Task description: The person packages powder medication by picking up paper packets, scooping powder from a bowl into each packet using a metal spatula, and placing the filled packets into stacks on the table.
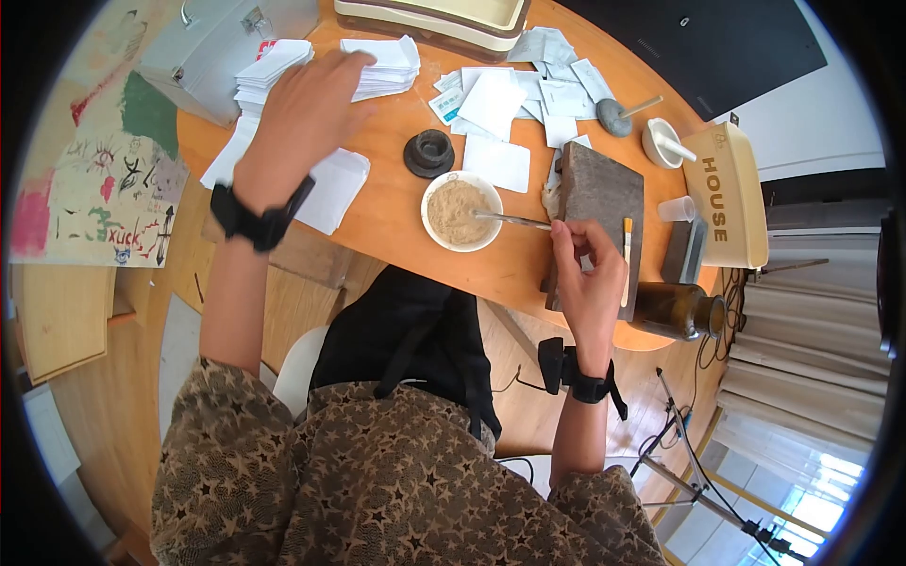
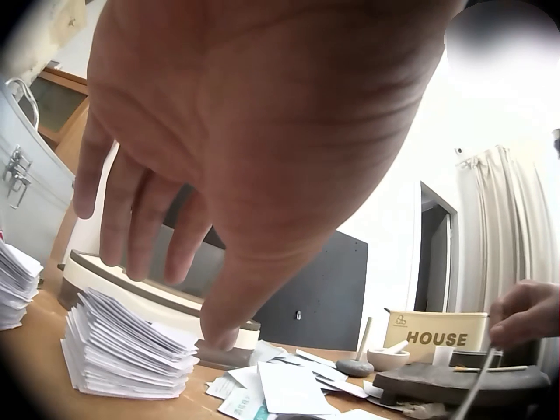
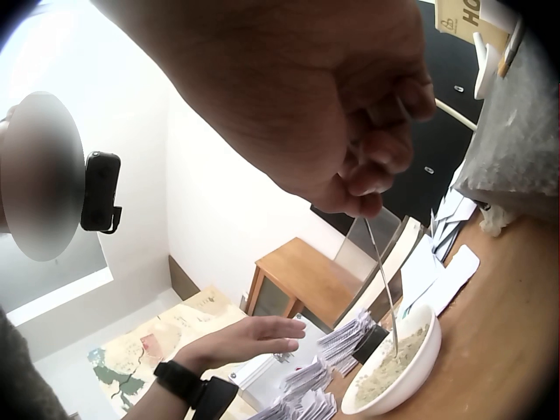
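My right hand pinches the handle end of a thin metal spatula, whose other end lies in beige powder in a white bowl. In the right wrist view the spatula slants down into the bowl. My left hand is over the stacks of white paper packets, fingers extended, holding nothing. The left wrist view shows that hand above a packet stack, with a gap between them. A dark round stand is beside the bowl.
Loose packets lie behind the bowl. To the right are a dark stone slab with a brush, a mortar, a plastic cup, a brown jar and a HOUSE box. A cream tray stands at the back.
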The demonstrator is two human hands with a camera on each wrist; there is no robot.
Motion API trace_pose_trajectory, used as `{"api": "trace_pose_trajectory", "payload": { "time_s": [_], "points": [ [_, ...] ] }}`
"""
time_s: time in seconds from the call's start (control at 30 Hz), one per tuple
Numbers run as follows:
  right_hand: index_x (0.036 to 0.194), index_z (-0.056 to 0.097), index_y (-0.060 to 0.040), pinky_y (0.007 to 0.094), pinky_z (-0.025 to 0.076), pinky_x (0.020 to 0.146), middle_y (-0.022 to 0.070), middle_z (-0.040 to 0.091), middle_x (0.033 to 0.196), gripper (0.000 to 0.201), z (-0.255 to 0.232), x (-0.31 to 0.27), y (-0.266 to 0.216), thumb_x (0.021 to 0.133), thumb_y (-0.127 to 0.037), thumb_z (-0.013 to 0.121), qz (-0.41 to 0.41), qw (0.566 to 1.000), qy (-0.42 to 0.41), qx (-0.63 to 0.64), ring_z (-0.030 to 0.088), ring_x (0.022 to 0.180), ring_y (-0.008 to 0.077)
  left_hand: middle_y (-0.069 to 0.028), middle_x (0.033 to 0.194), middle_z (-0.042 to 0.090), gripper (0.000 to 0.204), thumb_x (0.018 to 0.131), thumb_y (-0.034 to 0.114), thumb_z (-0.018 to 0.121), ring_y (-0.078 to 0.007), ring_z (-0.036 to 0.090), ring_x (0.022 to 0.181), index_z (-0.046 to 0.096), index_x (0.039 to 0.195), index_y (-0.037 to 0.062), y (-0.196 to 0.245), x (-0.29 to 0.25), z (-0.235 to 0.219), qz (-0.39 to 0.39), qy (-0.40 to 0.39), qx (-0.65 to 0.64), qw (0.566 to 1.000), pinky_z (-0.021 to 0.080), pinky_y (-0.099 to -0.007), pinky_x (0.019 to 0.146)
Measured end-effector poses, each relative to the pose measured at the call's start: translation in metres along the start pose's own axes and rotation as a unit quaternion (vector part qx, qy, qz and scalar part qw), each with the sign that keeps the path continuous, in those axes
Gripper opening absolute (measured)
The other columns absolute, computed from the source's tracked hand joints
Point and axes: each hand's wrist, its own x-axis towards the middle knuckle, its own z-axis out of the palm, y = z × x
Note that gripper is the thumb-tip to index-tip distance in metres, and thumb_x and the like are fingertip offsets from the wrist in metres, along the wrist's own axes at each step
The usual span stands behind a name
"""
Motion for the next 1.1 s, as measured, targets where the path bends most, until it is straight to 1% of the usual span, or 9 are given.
{"api": "trace_pose_trajectory", "payload": {
  "time_s": [0.1, 0.17, 0.2, 0.3, 0.6, 0.7, 0.8, 0.87, 1.1],
  "points": [
    [0.089, 0.065, 0.0029, 0.0278, 0.04, 0.054, 0.0086, 0.06, 0.067, 0.017, -0.001, -0.003, 0.0, 0.095, -0.012, 0.07, -0.013, 1.0, 0.006, -0.005, 0.048, 0.059, 0.0121, -0.0175, 0.124, 0.065, 0.051, 0.089, 0.023, 0.073, -0.0378, 0.062, 0.112, 0.057, 0.135, 0.008, -0.019, 0.046, 0.019, 0.05, 0.004, 0.006, 0.999, 0.049, -0.0451, 0.097],
    [0.089, 0.065, 0.0031, 0.0277, 0.04, 0.053, 0.0089, 0.06, 0.068, 0.017, -0.002, -0.005, -0.001, 0.095, -0.011, 0.07, -0.009, 1.0, 0.001, -0.005, 0.048, 0.059, 0.0119, -0.0168, 0.127, 0.066, 0.053, 0.09, 0.028, 0.074, -0.0357, 0.062, 0.115, 0.057, 0.136, 0.0085, -0.029, 0.078, 0.028, 0.047, -0.09, 0.017, 0.995, 0.05, -0.0431, 0.098],
    [0.089, 0.065, 0.0031, 0.0277, 0.04, 0.053, 0.0089, 0.06, 0.068, 0.017, -0.003, -0.006, -0.002, 0.095, -0.011, 0.07, -0.011, 1.0, 0.002, -0.006, 0.048, 0.059, 0.0119, -0.0168, 0.127, 0.066, 0.053, 0.09, 0.028, 0.074, -0.0357, 0.062, 0.115, 0.057, 0.136, 0.0085, -0.034, 0.091, 0.032, 0.047, -0.088, 0.016, 0.995, 0.05, -0.0431, 0.098],
    [0.089, 0.065, 0.0033, 0.0278, 0.039, 0.053, 0.0091, 0.06, 0.067, 0.017, -0.007, -0.008, -0.004, 0.096, -0.011, 0.07, -0.012, 1.0, 0.004, -0.01, 0.048, 0.059, 0.0117, -0.0168, 0.138, 0.062, 0.067, 0.085, 0.036, 0.078, -0.0325, 0.06, 0.125, 0.054, 0.14, 0.008, -0.04, 0.117, 0.036, -0.018, -0.194, 0.02, 0.981, 0.05, -0.0391, 0.102],
    [0.089, 0.065, 0.003, 0.0275, 0.038, 0.051, 0.008, 0.06, 0.065, 0.017, -0.01, -0.01, -0.003, 0.097, -0.011, 0.069, -0.014, 1.0, 0.008, -0.014, 0.047, 0.055, 0.0102, -0.0189, 0.136, 0.062, 0.085, 0.076, 0.044, 0.084, -0.0327, 0.061, 0.124, 0.05, 0.146, 0.0088, -0.036, 0.137, 0.026, -0.078, -0.306, 0.095, 0.944, 0.05, -0.0387, 0.101],
    [0.089, 0.065, 0.0031, 0.0273, 0.038, 0.051, 0.0075, 0.059, 0.064, 0.017, -0.012, -0.011, -0.004, 0.097, -0.011, 0.069, -0.007, 1.0, 0.002, -0.002, 0.048, 0.054, 0.0099, -0.0182, 0.133, 0.064, 0.084, 0.075, 0.044, 0.085, -0.0322, 0.063, 0.121, 0.051, 0.144, 0.0092, -0.036, 0.139, 0.025, -0.08, -0.31, 0.095, 0.942, 0.051, -0.0387, 0.099],
    [0.093, 0.068, 0.0025, 0.0238, 0.044, 0.063, 0.0029, 0.06, 0.068, 0.02, -0.013, -0.011, -0.003, 0.098, -0.017, 0.07, 0.03, 0.999, -0.016, -0.004, 0.051, 0.066, 0.0075, -0.0174, 0.13, 0.066, 0.083, 0.073, 0.043, 0.087, -0.0318, 0.064, 0.117, 0.054, 0.141, 0.0092, -0.036, 0.14, 0.024, -0.078, -0.313, 0.103, 0.941, 0.051, -0.0382, 0.096],
    [0.089, 0.066, 0.0033, 0.027, 0.038, 0.051, 0.0072, 0.059, 0.064, 0.016, -0.011, -0.011, -0.001, 0.097, -0.011, 0.069, -0.018, 1.0, 0.006, -0.001, 0.048, 0.054, 0.0095, -0.0173, 0.128, 0.067, 0.081, 0.073, 0.041, 0.088, -0.0317, 0.065, 0.116, 0.055, 0.14, 0.0091, -0.037, 0.138, 0.024, -0.079, -0.298, 0.096, 0.946, 0.052, -0.038, 0.095],
    [0.09, 0.066, 0.0036, 0.0271, 0.038, 0.05, 0.0074, 0.06, 0.065, 0.017, -0.011, -0.011, -0.003, 0.097, -0.011, 0.069, -0.015, 1.0, 0.007, -0.003, 0.048, 0.054, 0.0094, -0.016, 0.124, 0.069, 0.069, 0.073, 0.033, 0.089, -0.0303, 0.067, 0.114, 0.061, 0.132, 0.0094, -0.047, 0.127, 0.025, -0.045, -0.208, 0.059, 0.975, 0.052, -0.0376, 0.093]
  ]
}}
